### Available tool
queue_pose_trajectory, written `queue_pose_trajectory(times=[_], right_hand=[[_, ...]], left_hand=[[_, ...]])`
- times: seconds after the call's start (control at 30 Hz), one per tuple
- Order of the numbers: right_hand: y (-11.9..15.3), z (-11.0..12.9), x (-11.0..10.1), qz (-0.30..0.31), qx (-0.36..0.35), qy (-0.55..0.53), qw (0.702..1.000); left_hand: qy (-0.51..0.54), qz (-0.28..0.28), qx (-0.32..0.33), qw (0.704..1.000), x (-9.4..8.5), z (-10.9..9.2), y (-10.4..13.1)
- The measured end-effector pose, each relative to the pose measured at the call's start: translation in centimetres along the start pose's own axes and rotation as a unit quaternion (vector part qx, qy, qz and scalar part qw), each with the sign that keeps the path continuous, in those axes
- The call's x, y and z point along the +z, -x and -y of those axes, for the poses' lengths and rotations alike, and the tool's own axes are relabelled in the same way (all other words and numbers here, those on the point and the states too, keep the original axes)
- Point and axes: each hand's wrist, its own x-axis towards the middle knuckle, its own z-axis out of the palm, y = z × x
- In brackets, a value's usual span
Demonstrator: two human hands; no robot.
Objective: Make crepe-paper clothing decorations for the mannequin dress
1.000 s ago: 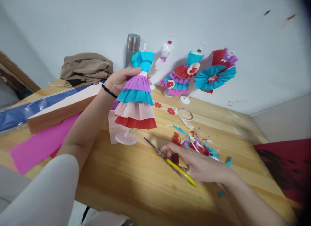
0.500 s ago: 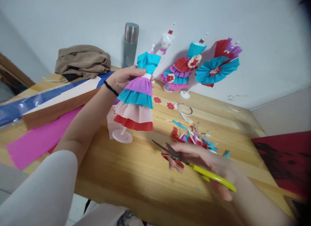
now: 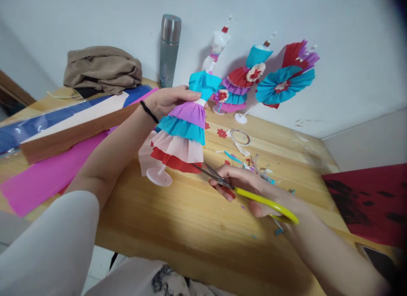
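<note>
My left hand (image 3: pixel 174 99) is closed round the waist of a small dress form (image 3: pixel 182 130), thumb in front. The form wears a blue top and ruffles in purple, blue, pale pink and red, and tilts above its white round base (image 3: pixel 159 176). My right hand (image 3: pixel 244 185) grips yellow-handled scissors (image 3: pixel 267 202), with a small red scrap by its fingers. The parted blades reach the lower right edge of the red ruffle (image 3: pixel 178 161).
Dressed forms (image 3: pixel 237 84) and a grey flask (image 3: pixel 169 54) stand along the wall. Brown cloth (image 3: pixel 103 69) and pink paper (image 3: pixel 54 173) lie left. Paper scraps (image 3: pixel 235 157), red paper flowers (image 3: pixel 221 133) and a ring of tape (image 3: pixel 241 137) lie behind my right hand.
My right hand has brought the scissors up and left, so the blades now meet the red ruffle. The dress form in my left hand has shifted slightly right in view.
</note>
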Motion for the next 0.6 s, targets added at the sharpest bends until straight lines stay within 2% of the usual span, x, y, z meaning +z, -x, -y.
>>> queue_pose_trajectory(times=[0.17,0.3,0.6], right_hand=[[-0.5,-0.6,-0.5,0.008,-0.023,-0.041,0.999],[-0.8,-0.8,-0.6,0.017,-0.034,-0.064,0.997],[-1.3,-0.5,-0.5,0.011,-0.008,-0.055,0.998]], left_hand=[[-0.004,0.003,-0.006,1.0,0.3,0.3,-0.1],[-0.005,0.045,-0.012,0.999,0.5,0.4,-0.1],[-0.033,0.069,-0.006,0.997,0.5,0.9,-0.4]])
